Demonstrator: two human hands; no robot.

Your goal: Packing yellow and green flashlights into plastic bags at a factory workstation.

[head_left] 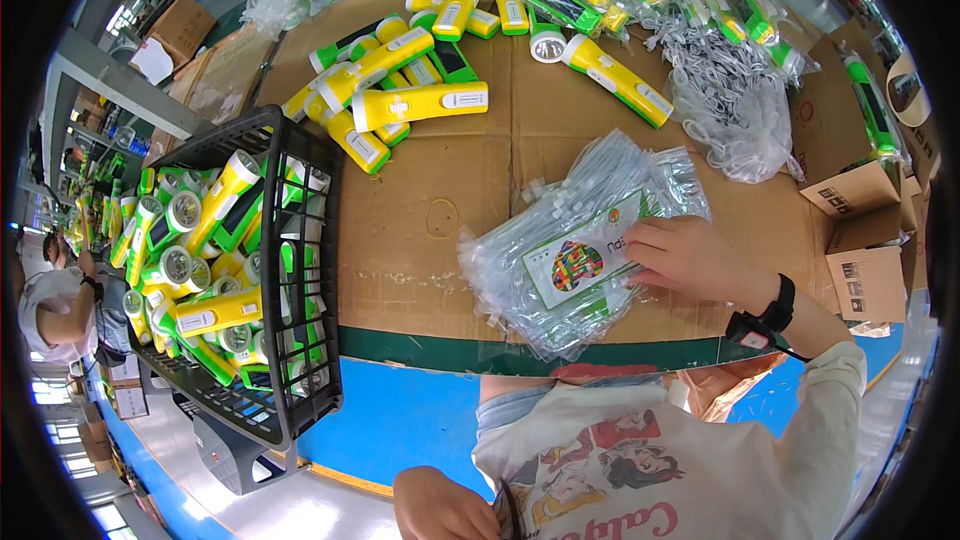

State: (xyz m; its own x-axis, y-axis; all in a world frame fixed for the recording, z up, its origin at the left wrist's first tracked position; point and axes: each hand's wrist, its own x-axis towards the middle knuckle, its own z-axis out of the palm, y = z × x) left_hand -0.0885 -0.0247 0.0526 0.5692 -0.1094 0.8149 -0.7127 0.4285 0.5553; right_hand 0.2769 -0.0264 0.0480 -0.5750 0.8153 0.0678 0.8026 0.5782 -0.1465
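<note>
Printed clear plastic bags (pixel 585 260) lie in a loose, overlapping stack near the table's front edge. The top one carries a white and green panel with a colourful round picture. My right hand (pixel 680 258) rests on the stack's right side, its bent fingers pinching the top bag. Low in the view, in front of my body and off the table, my left hand (pixel 440 506) is curled closed. Its fingertips are hidden, so whatever they may hold is out of sight. Beyond the bags, yellow and green flashlights (pixel 420 108) lie in a heap.
A black plastic basket (pixel 312 312) full of flashlights stands at the left. At the back right are white cables (pixel 715 90) and bagged flashlights (pixel 735 5). Cardboard boxes (pixel 865 210) stand at the right edge. A co-worker (pixel 65 305) is at far left.
</note>
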